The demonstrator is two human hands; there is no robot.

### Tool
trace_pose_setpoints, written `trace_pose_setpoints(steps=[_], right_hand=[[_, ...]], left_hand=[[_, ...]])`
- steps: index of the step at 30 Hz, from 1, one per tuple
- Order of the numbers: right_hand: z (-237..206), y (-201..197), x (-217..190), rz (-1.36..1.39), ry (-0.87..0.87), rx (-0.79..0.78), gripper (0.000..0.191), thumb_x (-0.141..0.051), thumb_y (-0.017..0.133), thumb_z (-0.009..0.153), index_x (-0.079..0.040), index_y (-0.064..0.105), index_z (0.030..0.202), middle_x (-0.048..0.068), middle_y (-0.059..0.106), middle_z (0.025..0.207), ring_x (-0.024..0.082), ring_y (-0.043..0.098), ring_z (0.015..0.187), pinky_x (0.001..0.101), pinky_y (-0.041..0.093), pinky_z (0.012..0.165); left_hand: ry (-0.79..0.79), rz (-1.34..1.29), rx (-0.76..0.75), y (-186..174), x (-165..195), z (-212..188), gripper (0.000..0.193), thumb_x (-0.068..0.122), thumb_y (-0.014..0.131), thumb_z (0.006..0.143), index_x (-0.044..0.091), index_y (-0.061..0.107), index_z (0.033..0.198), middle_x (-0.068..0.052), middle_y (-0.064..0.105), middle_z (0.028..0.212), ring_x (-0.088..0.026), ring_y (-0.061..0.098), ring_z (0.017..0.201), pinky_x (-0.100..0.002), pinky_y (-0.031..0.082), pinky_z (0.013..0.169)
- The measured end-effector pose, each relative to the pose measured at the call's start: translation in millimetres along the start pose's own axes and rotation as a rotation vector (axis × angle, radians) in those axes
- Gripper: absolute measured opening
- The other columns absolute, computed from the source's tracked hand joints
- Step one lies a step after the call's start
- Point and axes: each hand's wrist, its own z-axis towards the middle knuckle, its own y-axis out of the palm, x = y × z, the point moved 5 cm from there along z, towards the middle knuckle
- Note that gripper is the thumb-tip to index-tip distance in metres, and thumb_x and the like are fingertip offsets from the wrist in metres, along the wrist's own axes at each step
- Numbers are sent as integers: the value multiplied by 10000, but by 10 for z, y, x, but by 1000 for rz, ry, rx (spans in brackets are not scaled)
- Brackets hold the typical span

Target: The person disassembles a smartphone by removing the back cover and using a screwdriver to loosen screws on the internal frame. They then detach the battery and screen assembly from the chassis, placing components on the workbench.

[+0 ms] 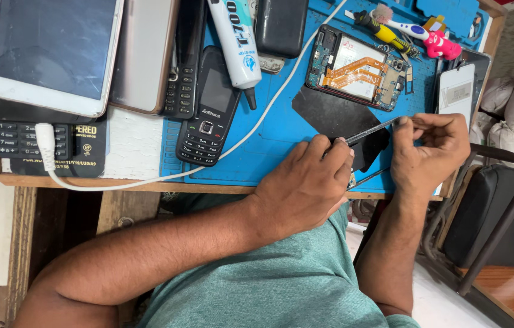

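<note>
The left hand (302, 182) lay knuckles-up at the near edge of the blue work mat (281, 130), its fingers curled down over a small dark flat part (369, 149) and pressing it to the mat. Whether that grip closed fully around the part could not be told, since the fingers hid the contact.

The right hand (430, 152) sat just to the right of the left hand, near the mat's right edge. Its grip was closed in a pinch on a thin metal tool (373, 129), which slanted down and left from the fingertips toward the dark part and the left hand's fingertips.

Beyond the tool on the mat lay a black sheet (330, 112) with angled edges, and beyond that an opened phone (356, 67) with its orange ribbon cables and circuit boards exposed. At the mat's far right corner were a yellow-handled screwdriver (384, 33) and a pink and white brush (430, 39), close together.

Towards the mat's left edge a black keypad phone (208, 109) lay face up, with a white glue tube (237, 42) beside it, its dark nozzle pointing toward the person. A white cable (257, 124) ran diagonally across the mat and off to the left along the worktop (129, 181) edge. Left of the mat, a white tablet (53, 54) rested on other stacked devices.
</note>
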Motion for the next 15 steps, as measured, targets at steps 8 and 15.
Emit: trace_pose_setpoints(steps=[8,15], right_hand=[[63,-47,79,92,99,3,242,81,783,1036,-13,561,1059,67,681,922,65,647,776,183,535,748],[-16,13,27,16,-4,-6,213,109,761,1045,21,568,1059,78,669,981,56,551,774,187,509,775]], left_hand=[[24,-2,63,15,-19,-20,325,125,689,837,-94,692,1078,-169,593,1172,-259,532,1023,-341,499,840],[31,53,101,55,-31,-46,264,81,644,848,-83,713,1043,-149,603,1092,-243,526,968,-322,475,770]])
